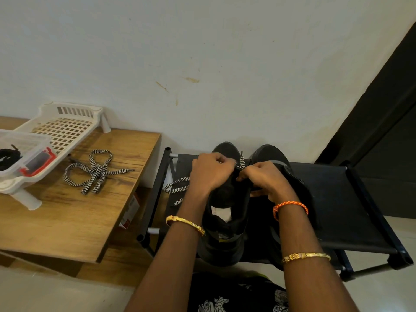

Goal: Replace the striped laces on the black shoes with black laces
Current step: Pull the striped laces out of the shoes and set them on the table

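Head view: both hands (211, 172) unthreading striped lace (242, 162).

This looks like a home, in a spot by the wall where shoes are kept. A low black shoe rack (351, 199) stands against a plain white wall (202, 64) with a few brown marks. Beside it is a small wooden table (67, 221) holding a white plastic basket tray (67, 124). The floor (45, 293) is pale.

Matt wood-grain table (74, 212), white plastic rack (67, 124), black cloth shelf (337, 199).
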Available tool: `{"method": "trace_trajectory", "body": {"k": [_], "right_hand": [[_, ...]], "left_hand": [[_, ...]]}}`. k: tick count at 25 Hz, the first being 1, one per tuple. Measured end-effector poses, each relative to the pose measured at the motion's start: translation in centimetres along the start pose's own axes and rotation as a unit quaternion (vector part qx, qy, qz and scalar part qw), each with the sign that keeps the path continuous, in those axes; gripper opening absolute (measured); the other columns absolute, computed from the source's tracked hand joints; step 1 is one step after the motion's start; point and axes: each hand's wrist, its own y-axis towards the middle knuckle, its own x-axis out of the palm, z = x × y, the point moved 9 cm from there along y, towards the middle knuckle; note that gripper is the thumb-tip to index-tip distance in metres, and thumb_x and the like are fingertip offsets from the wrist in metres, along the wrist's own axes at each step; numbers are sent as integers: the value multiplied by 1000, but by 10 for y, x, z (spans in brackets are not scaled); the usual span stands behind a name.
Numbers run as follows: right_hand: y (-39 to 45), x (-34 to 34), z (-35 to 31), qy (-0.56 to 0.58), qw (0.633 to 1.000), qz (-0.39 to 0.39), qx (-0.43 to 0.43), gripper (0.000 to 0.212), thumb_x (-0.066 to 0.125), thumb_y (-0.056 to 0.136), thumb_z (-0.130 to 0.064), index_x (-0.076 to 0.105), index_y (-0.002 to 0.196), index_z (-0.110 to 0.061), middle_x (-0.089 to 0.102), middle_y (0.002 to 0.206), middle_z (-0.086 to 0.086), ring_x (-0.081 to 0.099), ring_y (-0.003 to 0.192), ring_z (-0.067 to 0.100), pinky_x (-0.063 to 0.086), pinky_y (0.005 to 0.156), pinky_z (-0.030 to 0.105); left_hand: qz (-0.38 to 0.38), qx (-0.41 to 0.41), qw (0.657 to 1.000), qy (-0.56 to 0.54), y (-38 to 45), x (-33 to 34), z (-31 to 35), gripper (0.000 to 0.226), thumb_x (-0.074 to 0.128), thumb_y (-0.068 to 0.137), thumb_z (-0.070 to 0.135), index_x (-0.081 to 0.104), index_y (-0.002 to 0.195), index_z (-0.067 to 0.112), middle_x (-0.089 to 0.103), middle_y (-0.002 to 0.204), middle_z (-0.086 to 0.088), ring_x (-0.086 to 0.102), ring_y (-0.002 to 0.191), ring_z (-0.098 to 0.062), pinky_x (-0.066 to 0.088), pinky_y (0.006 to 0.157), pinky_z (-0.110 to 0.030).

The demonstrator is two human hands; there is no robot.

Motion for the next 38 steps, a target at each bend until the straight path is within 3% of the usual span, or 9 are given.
{"method": "trace_trajectory", "body": {"k": [8,15,20,24,27,29,31,34,38], "right_hand": [[-1,1,0,-3,1000,0,-8,21,66,69,-11,67,88,-3,67,84,12,65,73,19,45,42,18],[-4,1,-2,-1,1000,5,-2,12,66,69,-11,67,81,-7,67,84,10,65,75,19,46,44,19],[-6,0,-2,1,1000,5,6,14,68,69,-9,68,83,-6,66,83,9,63,75,20,49,44,22],[-7,-3,-1,3,1000,19,9,12,69,68,-8,67,79,-5,65,82,9,62,75,19,48,43,22],[-8,-5,-1,3,1000,23,4,9,69,68,-7,66,76,-5,65,82,9,62,75,19,47,41,21],[-10,-5,-2,3,1000,24,3,9,69,68,-7,67,76,-4,65,80,8,61,73,18,47,39,20],[-10,-4,-2,-3,1000,26,0,13,69,68,-7,67,80,-1,64,79,9,61,72,17,46,39,19],[-9,-4,-3,-14,999,30,-4,11,67,70,-10,66,78,-3,65,80,9,62,72,17,49,43,22],[-8,-4,-3,-31,999,37,-5,11,65,74,-18,66,74,-7,67,77,7,65,70,17,54,50,26]], "left_hand": [[129,115,951,255,-11,3,29,22,59,91,28,69,110,23,49,117,-6,42,114,-24,42,91,-37],[194,117,941,250,-18,-6,30,16,58,86,31,68,90,19,28,140,0,20,131,-21,21,97,-40],[279,72,949,125,-21,-29,18,13,52,89,26,61,94,16,39,137,-2,27,132,-18,17,102,-43],[307,61,947,-71,-25,-47,7,3,47,95,18,47,95,15,61,97,8,56,88,-8,27,97,-37],[263,9,891,-369,-15,-50,-15,11,40,97,11,39,88,16,59,74,4,66,71,-15,54,72,-31],[247,-32,869,-428,-8,-51,-26,11,36,98,10,37,87,15,53,67,2,60,52,-8,50,51,-21],[205,-37,909,-361,-1,-49,-24,6,38,97,14,42,92,13,49,68,1,49,43,-2,44,44,-17],[81,49,994,-48,4,-22,4,9,57,88,25,62,93,19,63,78,1,57,62,-3,46,59,-21],[64,78,979,177,-2,7,21,17,63,86,20,71,100,17,65,107,-8,60,100,-23,44,81,-29]]}}
